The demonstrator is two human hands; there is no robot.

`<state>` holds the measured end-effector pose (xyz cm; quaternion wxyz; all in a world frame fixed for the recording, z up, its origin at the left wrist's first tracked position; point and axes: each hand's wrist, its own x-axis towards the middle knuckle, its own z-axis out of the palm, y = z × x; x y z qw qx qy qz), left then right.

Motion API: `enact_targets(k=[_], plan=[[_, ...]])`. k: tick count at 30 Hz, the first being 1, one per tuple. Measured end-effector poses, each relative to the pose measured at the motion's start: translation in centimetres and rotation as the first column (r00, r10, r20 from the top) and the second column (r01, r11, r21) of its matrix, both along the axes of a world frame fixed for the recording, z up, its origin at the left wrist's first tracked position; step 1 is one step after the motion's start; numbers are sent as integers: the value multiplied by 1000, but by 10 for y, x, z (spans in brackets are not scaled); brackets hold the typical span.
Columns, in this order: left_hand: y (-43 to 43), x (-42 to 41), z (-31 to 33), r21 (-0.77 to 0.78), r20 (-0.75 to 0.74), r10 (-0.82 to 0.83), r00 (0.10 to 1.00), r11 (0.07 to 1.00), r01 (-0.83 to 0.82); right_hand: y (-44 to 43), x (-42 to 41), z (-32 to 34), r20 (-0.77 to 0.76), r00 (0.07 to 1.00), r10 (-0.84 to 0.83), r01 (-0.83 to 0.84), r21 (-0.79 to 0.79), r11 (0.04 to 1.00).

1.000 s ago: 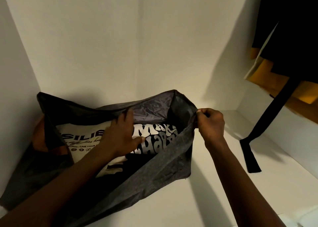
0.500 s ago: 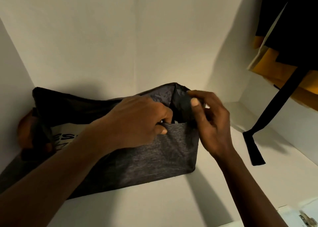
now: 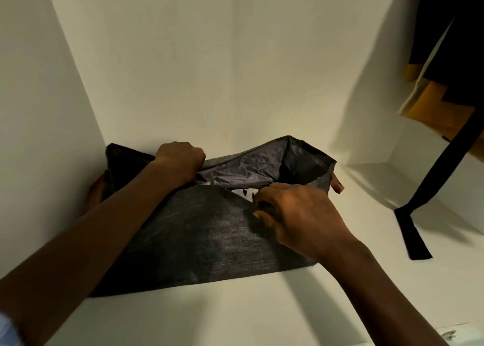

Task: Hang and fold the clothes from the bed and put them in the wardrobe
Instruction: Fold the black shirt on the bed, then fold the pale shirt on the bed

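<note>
**A:** From the head camera, where is the bag [image 3: 209,235]?

**B:** On the white wardrobe shelf [image 3: 262,306], pushed into the back left corner. Its left end is touching the side wall [image 3: 52,109].

**A:** And the hands?

**B:** They're apart, both clamped on the bag's mouth. The left hand [image 3: 180,159] is fisted round the rear rim. The right hand [image 3: 301,214] pinches the front flap at the opening, with one finger poking past the right corner.

**A:** How will it handle?

**B:** I'd guess it's soft and light. The grey cloth sags and creases between the two grips, so it has no frame. The shiny lining [image 3: 248,167] looks slippery, so I'd take hold of the woven outer edge, near the corners. I can't see what's inside.

**A:** What else is around?

**B:** An orange patch [image 3: 94,191] shows at the bag's left end, but I can't tell what it is. To the right, well apart from the bag, a black strap [image 3: 442,167] hangs down with its end lying on the shelf. Above it are dark and mustard hanging clothes [image 3: 450,44].

**A:** Is anything in the way?

**B:** Not at the bag itself. The side wall crowds the left hand, though. If the bag slid right, I think the strap could snag.
</note>
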<state>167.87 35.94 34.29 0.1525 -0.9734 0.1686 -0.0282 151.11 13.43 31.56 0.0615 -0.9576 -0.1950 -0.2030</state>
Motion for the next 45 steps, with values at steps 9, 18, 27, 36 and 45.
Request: enact_targets(k=[9, 18, 27, 36, 45], plan=[[14, 27, 29, -476, 199, 46, 979, 878, 56, -9, -10, 10, 61, 974, -216, 175, 395, 902], [-66, -160, 57, -735, 413, -291, 863, 453, 505, -50, -135, 3, 164, 945, -283, 124, 622, 773], [-205, -407, -60, -872, 199, -828, 525, 95, 480, -111, -406, -89, -14, 766, -643, 408, 783, 469], [-301, -632, -200, -912, -162, -985, 52, 170, 374, -110, -699, -209, -328, 315, -891, 538, 835, -117], [-394, -782, -296, -887, -334, -916, -224, 224, 404, -123, -855, -301, -578, -34, -815, 397, 740, -542]])
